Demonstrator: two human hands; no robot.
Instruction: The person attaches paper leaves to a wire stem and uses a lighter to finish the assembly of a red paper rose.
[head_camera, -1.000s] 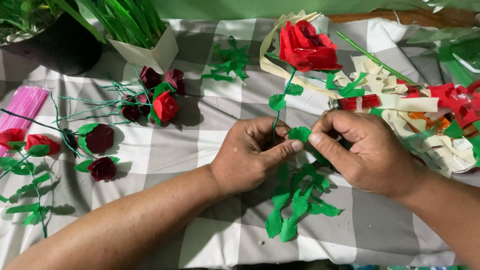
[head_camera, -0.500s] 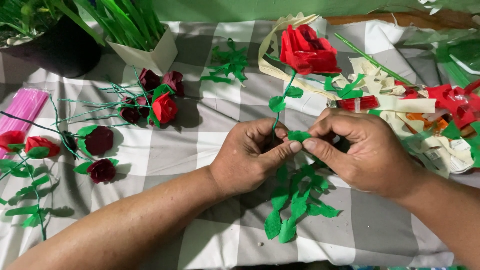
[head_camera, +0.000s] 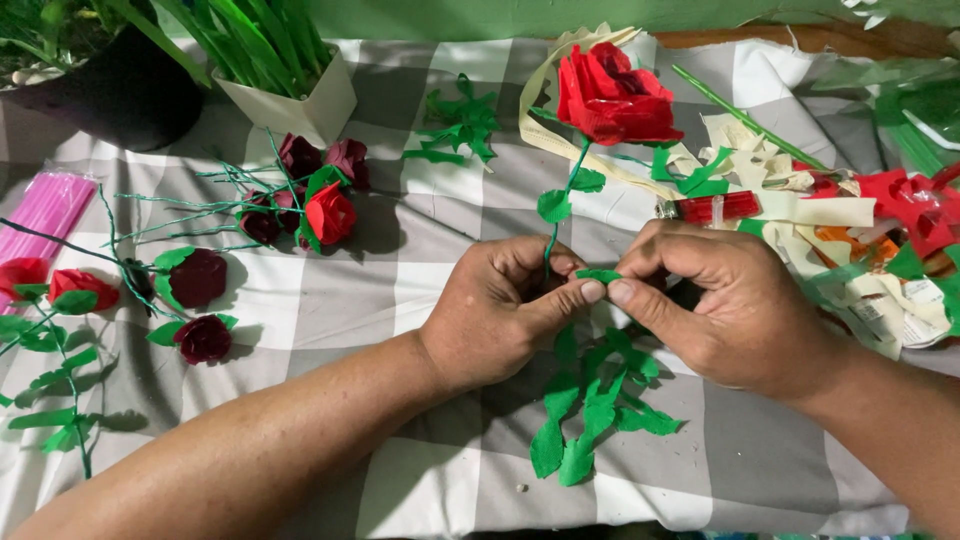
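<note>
Left hand (head_camera: 495, 310) and right hand (head_camera: 725, 300) meet mid-desk, fingers (head_camera: 570, 297) clamped together on a green paper leaf (head_camera: 598, 274) at the red paper rose's (head_camera: 612, 95) wire stem (head_camera: 560, 215), loose leaves (head_camera: 590, 410) lying nearer.

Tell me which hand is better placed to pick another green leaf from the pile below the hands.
Probably the right hand. The left hand grips the rose stem, so letting go would drop the flower. The right only pinches the small leaf at the stem, and the leaf pile lies just beneath it.
</note>
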